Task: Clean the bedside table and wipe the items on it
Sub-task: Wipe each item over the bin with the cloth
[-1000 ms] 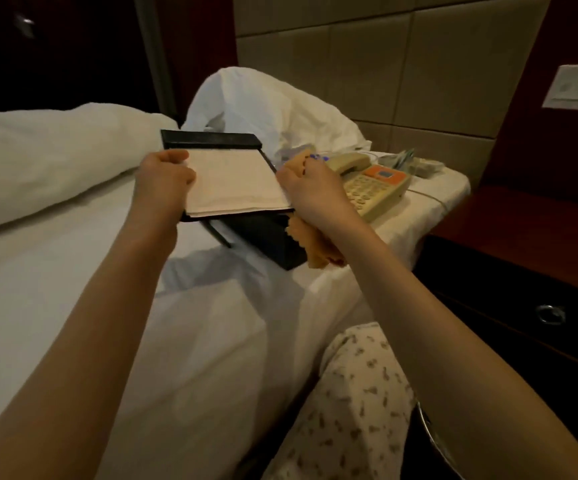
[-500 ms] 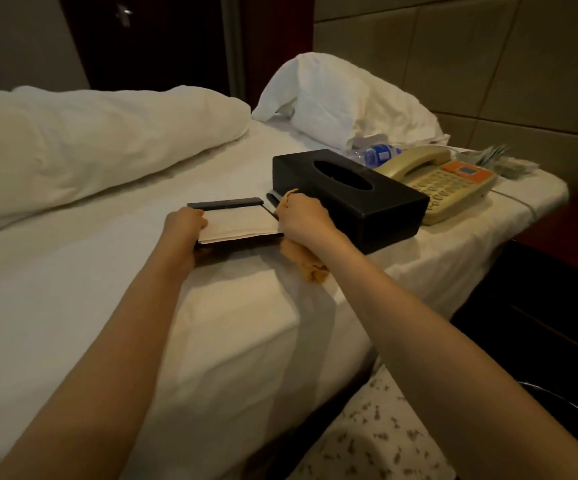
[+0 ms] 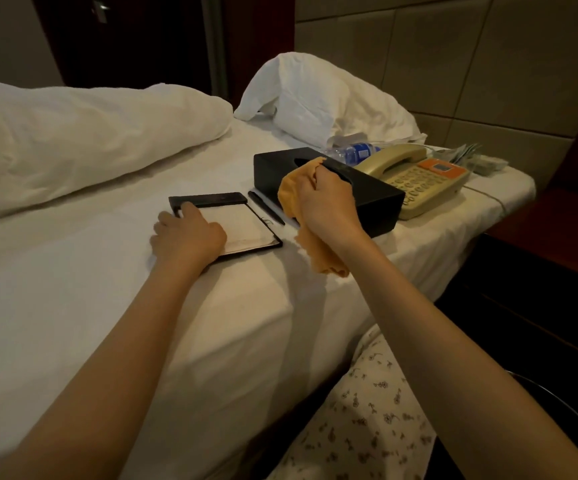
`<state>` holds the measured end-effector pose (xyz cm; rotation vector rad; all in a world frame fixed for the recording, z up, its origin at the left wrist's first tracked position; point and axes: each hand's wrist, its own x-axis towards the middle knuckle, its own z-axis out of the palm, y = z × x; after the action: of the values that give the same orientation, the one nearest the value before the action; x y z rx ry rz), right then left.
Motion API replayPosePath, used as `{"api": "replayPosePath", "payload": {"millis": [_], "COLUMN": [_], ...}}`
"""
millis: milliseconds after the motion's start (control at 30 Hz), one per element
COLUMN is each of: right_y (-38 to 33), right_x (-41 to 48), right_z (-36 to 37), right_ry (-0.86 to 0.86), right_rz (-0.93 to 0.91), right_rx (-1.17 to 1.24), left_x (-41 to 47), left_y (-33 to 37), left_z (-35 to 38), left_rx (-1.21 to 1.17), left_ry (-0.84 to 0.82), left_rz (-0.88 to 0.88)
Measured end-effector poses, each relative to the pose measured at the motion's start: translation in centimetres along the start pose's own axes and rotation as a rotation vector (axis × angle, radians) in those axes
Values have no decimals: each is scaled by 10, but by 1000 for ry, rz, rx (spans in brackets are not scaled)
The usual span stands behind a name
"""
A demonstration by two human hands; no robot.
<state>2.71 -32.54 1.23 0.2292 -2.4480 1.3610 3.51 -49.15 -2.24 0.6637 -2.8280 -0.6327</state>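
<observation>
A black notepad holder (image 3: 246, 226) with white paper lies flat on the white bed sheet (image 3: 72, 306). My left hand (image 3: 188, 233) rests on its left side, fingers loosely curled over the edge. My right hand (image 3: 324, 206) grips an orange cloth (image 3: 294, 192) over the near end of a black tissue box (image 3: 374, 202). A black pen (image 3: 266, 207) lies between the notepad and the box. A beige telephone (image 3: 422, 183) with an orange panel sits just right of the box.
A water bottle (image 3: 358, 152) lies behind the tissue box, below a white pillow (image 3: 322, 98). Small packets (image 3: 481, 161) sit at the bed's far corner. A rolled duvet (image 3: 72, 140) fills the left. The dark wooden bedside table (image 3: 550, 244) stands at the right.
The notepad came down from mid-air and now lies on the bed. My right hand let go of it and moved with the cloth onto the tissue box. The pen is now uncovered.
</observation>
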Motion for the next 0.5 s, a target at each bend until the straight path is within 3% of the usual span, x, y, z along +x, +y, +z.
{"api": "replayPosePath", "payload": {"millis": [67,167,267,367,500], "right_y": [6,11,20,36,63], "right_x": [-5,-12,-20,-30,-37], "right_z": [-9,-27,-50,-76,-106], "right_ry": [-38,-95,-86,-10,175], "right_rz": [12,92,224,284,373], "right_rx": [95,270,452,626,717], "left_x": [-8,-26,-53,-76,-98], "left_y": [4,26,59,91,125], "left_z": [-3,-13,-19,-9,17], "left_rx": [188,-78,-491,-606,-761], "left_ry": [124,186,-18,-200,-363], "left_rz": [97,318,522,658,676]}}
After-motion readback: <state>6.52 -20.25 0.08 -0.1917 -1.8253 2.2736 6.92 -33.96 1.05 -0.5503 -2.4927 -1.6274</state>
